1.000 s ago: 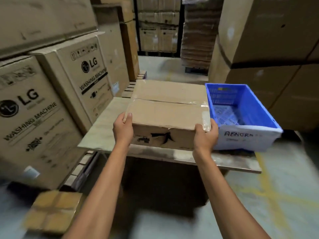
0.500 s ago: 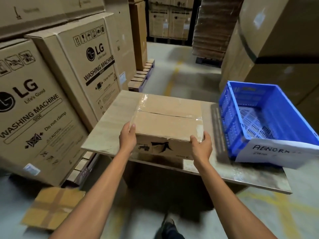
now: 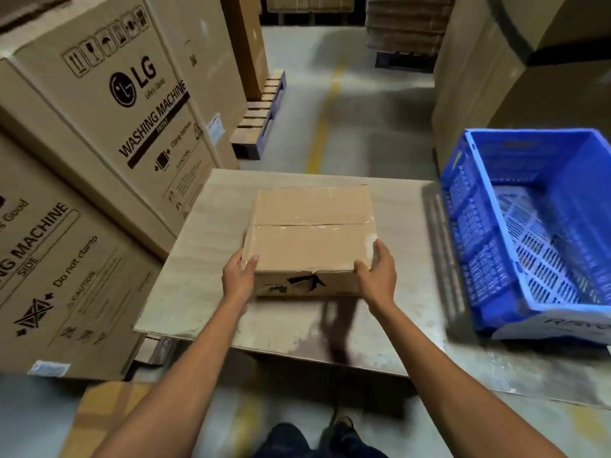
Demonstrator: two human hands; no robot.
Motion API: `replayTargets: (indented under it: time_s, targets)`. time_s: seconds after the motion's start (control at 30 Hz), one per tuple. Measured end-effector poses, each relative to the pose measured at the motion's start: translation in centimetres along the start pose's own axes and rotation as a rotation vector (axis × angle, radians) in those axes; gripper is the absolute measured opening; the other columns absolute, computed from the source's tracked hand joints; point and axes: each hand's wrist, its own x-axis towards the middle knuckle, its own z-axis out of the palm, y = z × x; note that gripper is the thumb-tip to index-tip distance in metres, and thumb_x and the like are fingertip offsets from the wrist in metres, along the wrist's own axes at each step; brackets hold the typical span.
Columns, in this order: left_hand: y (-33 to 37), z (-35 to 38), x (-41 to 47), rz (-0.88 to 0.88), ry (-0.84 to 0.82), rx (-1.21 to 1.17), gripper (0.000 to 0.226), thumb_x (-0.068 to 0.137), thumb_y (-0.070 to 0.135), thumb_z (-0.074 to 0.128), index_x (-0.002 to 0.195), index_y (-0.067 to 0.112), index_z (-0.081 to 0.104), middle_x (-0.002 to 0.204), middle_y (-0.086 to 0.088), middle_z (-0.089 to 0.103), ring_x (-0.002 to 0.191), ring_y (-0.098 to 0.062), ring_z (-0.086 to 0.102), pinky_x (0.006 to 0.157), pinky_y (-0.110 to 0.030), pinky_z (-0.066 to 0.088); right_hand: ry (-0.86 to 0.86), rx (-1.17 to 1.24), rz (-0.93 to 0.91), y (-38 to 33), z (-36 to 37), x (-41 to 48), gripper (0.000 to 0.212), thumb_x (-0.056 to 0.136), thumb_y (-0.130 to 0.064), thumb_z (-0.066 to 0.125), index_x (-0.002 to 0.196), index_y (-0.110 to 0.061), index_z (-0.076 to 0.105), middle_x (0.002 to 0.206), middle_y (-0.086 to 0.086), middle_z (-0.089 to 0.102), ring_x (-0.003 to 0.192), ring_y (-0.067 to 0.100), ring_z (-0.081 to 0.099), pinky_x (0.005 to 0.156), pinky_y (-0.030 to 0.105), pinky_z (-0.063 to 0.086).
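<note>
Pushed farther onto the table, the taped cardboard box sits flat, long side running left to right — left hand and right hand clasp its near corners, level with each other.

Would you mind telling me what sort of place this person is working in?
Most likely a warehouse: tall washing-machine cartons on the left, a wooden pallet, and a blue plastic crate beside the taped box that the left hand and right hand hold.
</note>
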Motion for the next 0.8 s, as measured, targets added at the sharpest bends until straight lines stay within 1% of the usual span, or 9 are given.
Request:
replayTargets:
  time_s: [0.07,0.2,0.33,0.4,0.47,0.5,0.53,0.67,0.8]
  targets:
    - [0.4,-0.3,1.7,-0.002,-0.007,0.015,0.038,0.099,0.015,0.060,0.135,0.004,0.057,0.126,-0.010,0.065,0.115,-0.025,0.062,0.090,-0.024,0.047,-0.022,-0.063,0.007,-0.5,1.2,0.7,0.072,0.090,-0.018,0.068,0.153,-0.011,0.034,0.151,0.012,0.039,0.140,0.024,0.035,0.108,0.026,0.031]
    - [0.4,-0.7,5.1,0.087,-0.044,0.210,0.048,0.104,0.022,0.051,0.149,0.009,0.041,0.143,-0.007,0.053,0.129,-0.026,0.051,0.102,-0.030,0.041,-0.007,-0.147,-0.003,-1.2,4.1,2.3,0.072,0.083,-0.034,0.072,0.143,-0.018,0.035,0.140,0.016,0.041,0.129,0.027,0.037,0.100,0.043,0.046]
    - [-0.6,-1.6,7.2,0.172,-0.129,0.481,0.062,0.107,0.038,0.033,0.160,0.012,0.014,0.163,-0.013,0.024,0.147,-0.031,0.027,0.116,-0.039,0.028,0.020,-0.254,-0.016,-2.1,6.2,3.2,0.069,0.085,-0.040,0.069,0.140,-0.013,0.036,0.138,0.019,0.044,0.128,0.034,0.039,0.094,0.044,0.047]
    - [-0.7,-2.2,8.1,0.350,-0.137,0.710,0.067,0.105,0.048,0.026,0.159,0.011,0.013,0.166,-0.015,0.009,0.153,-0.031,0.009,0.123,-0.042,0.014,0.039,-0.383,-0.061,-2.2,6.9,2.8,0.066,0.092,-0.042,0.061,0.146,-0.013,0.035,0.147,0.022,0.039,0.137,0.039,0.033,0.103,0.049,0.043]
    - [-0.8,-2.5,8.9,0.655,-0.202,0.888,0.066,0.105,0.052,0.026,0.158,0.014,0.019,0.167,-0.013,0.007,0.154,-0.027,0.001,0.124,-0.045,0.006,0.074,-0.617,-0.171,-1.9,7.5,2.2,0.057,0.102,-0.043,0.046,0.153,-0.019,0.036,0.162,0.017,0.027,0.151,0.040,0.017,0.118,0.052,0.023]
    - [-0.8,-2.4,9.2,0.785,-0.264,0.941,0.066,0.102,0.053,0.029,0.157,0.017,0.025,0.166,-0.011,0.011,0.154,-0.026,0.005,0.124,-0.047,0.008,0.078,-0.702,-0.260,-1.8,7.6,1.8,0.053,0.104,-0.042,0.039,0.153,-0.021,0.039,0.165,0.012,0.025,0.154,0.037,0.011,0.121,0.051,0.014]
    - [-0.8,-2.1,9.3,0.877,-0.325,0.976,0.066,0.100,0.055,0.031,0.155,0.018,0.033,0.165,-0.010,0.019,0.153,-0.027,0.013,0.123,-0.049,0.013,0.064,-0.744,-0.368,-1.7,7.8,1.6,0.051,0.105,-0.041,0.034,0.151,-0.021,0.044,0.164,0.008,0.029,0.155,0.034,0.012,0.122,0.051,0.012]
    - [-0.8,-0.6,9.1,1.051,-0.451,0.954,0.060,0.096,0.051,0.042,0.140,0.013,0.056,0.153,-0.013,0.045,0.143,-0.032,0.041,0.114,-0.053,0.036,-0.068,-0.757,-0.758,-1.2,9.4,1.7,0.044,0.103,-0.037,0.041,0.131,-0.014,0.066,0.146,0.006,0.057,0.139,0.034,0.048,0.111,0.051,0.042]
    - [-0.9,0.0,9.1,1.086,-0.442,0.934,0.049,0.094,0.038,0.044,0.132,0.014,0.064,0.144,-0.011,0.056,0.133,-0.029,0.053,0.108,-0.047,0.044,-0.025,-0.755,-0.828,-1.0,11.1,1.5,0.037,0.100,-0.031,0.049,0.123,-0.013,0.071,0.136,0.005,0.065,0.131,0.034,0.056,0.105,0.047,0.047]
